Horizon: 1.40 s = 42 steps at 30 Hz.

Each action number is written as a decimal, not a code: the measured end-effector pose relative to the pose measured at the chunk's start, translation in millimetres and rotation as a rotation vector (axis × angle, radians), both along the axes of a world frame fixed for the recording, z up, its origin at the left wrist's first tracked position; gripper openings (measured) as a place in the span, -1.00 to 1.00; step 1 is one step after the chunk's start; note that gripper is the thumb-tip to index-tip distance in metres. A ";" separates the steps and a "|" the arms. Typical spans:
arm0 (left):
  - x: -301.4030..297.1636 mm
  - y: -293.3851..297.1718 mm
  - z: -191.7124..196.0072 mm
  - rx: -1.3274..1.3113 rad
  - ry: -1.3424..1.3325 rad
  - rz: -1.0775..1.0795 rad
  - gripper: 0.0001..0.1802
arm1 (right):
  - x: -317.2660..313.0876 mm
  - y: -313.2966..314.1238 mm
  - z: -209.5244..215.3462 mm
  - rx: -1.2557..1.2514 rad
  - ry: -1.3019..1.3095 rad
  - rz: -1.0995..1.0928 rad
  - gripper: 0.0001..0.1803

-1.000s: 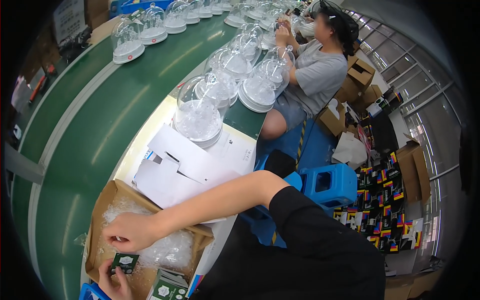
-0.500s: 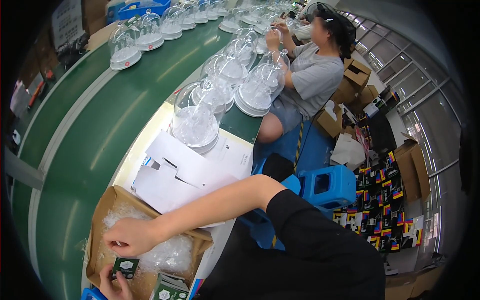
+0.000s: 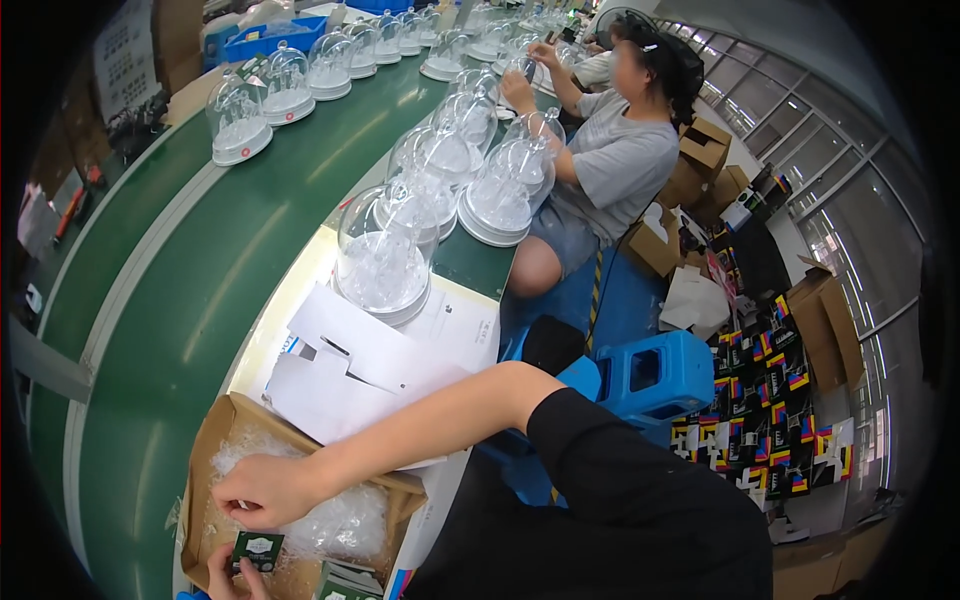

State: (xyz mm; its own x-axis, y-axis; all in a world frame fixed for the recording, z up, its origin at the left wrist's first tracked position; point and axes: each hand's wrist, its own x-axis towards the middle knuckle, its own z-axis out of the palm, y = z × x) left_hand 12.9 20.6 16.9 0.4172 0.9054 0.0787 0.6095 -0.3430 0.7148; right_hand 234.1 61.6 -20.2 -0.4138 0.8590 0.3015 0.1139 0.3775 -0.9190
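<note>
My right hand hovers over an open cardboard box, its fingers curled together; what is between them is too small to make out. Just below, my left hand grips a small dark green square card with a pale emblem, thumb on its face. Much of the left hand is cut off by the lower edge. Clear plastic bags fill part of the box under the right wrist. A stack of similar green cards sits at the box's near side.
White sheets lie beyond the box. Clear domes on white bases stand along the table; more domes stand on the green conveyor. A co-worker sits at the far right, near a blue stool and cartons.
The whole view has shifted slightly, moving the table and box lower in the picture. My hands keep nearly the same place over the box. The co-worker's hands have moved apart.
</note>
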 end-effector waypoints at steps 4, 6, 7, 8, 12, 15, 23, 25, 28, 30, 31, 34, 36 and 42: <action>1.1 -0.6 2.9 -0.022 0.056 0.011 -0.70 | 0.9 -1.4 0.1 -0.012 0.000 -0.002 -0.90; 2.3 -0.5 3.0 -0.035 0.046 0.028 -0.71 | -0.8 0.7 -1.7 -0.007 0.003 0.004 -0.90; 2.8 -0.7 2.8 -0.028 0.009 0.020 -0.71 | -1.6 1.0 -2.7 -0.006 0.008 0.011 -0.90; 3.1 -0.8 2.5 -0.021 -0.027 0.011 -0.70 | -1.9 0.3 -4.6 -0.001 0.005 0.010 -0.90; -1.7 3.8 4.7 -0.106 0.027 -0.057 -0.67 | -2.7 0.3 -6.4 0.064 0.051 -0.020 -0.93; -3.3 4.3 3.9 -0.121 0.018 -0.085 -0.66 | -0.6 -1.0 -4.2 0.049 0.040 -0.010 -0.92; -24.2 12.4 -24.3 0.060 0.000 -0.214 -0.56 | -2.6 -1.3 -4.5 0.017 0.004 0.007 -0.91; -24.5 9.9 -22.5 -0.119 0.054 -0.125 -0.55 | -1.9 -1.8 -4.6 0.021 0.004 0.003 -0.91; -26.5 13.0 -26.6 -0.029 0.026 -0.181 -0.53 | -1.5 -1.2 -5.4 0.032 0.022 0.002 -0.91; -32.1 16.1 -33.9 -0.017 0.044 -0.193 -0.51 | -1.8 -0.3 -6.1 0.044 0.038 0.001 -0.91; -33.9 17.8 -38.0 -0.025 -0.008 -0.224 -0.49 | -1.8 0.3 -6.3 0.046 0.038 0.005 -0.91; -33.1 19.4 -39.4 0.003 -0.061 -0.280 -0.44 | -4.4 0.9 -10.1 0.051 0.080 -0.001 -0.92; -35.1 19.7 -41.7 0.041 -0.061 -0.307 -0.42 | -6.2 1.9 -13.1 0.057 0.122 -0.012 -0.93; -30.5 14.1 -35.7 0.025 -0.040 -0.241 -0.48 | -6.1 3.0 -14.2 0.077 0.135 -0.030 -0.92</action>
